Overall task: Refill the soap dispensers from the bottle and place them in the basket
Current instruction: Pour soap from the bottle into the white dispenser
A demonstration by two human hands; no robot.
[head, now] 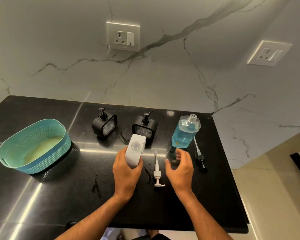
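Note:
My left hand [126, 172] grips a white soap dispenser [135, 150] with its pump off, so the round neck is uncovered. Its white pump [157, 175] lies on the black counter between my hands. My right hand [179, 168] hovers with fingers spread just below the base of the clear bottle of blue soap [184, 133], which stands uncapped; I cannot tell if the fingertips touch it. The bottle's black pump [199, 157] lies to its right. Two black dispensers [104, 124] [144, 126] with pumps on stand behind. A teal basket [35, 147] sits at the left.
The black counter [59, 196] has wet smears near my left hand and ends at a front edge close to my body and a right edge past the black pump. A marble wall with two sockets [123, 36] rises behind.

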